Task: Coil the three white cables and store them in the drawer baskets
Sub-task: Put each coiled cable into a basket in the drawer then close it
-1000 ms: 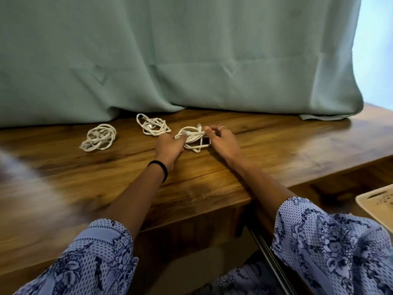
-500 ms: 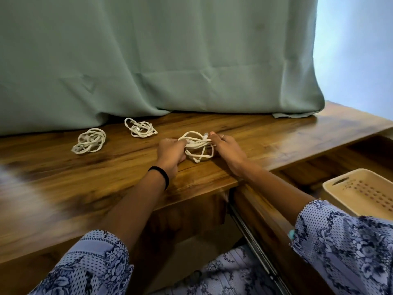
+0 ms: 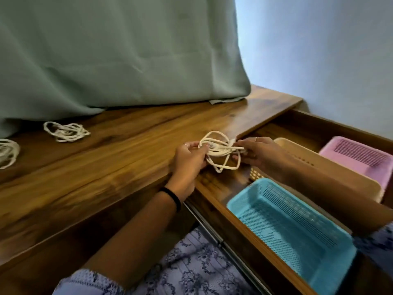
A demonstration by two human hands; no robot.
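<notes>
Over the drawer edge: coiled white cable (image 3: pixel 221 149), raised between both hands.
Left hand (image 3: pixel 189 160): fingers closed on the coil's left side.
Right hand (image 3: pixel 260 153): fingers pinching its right side.

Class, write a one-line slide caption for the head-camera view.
Both hands, left hand and right hand, hold a coiled white cable above the open drawer, near its blue basket.

Three white cables: one coiled cable (image 3: pixel 221 150) held between two hands, one loose bundle (image 3: pixel 66 131) near the worktop's (image 3: pixel 131 145) back edge, one cut-off coil (image 3: pixel 7 152) at its left edge. Three baskets: one blue basket (image 3: pixel 295 228), one beige basket (image 3: pixel 319 165), one pink basket (image 3: pixel 359 158)
</notes>
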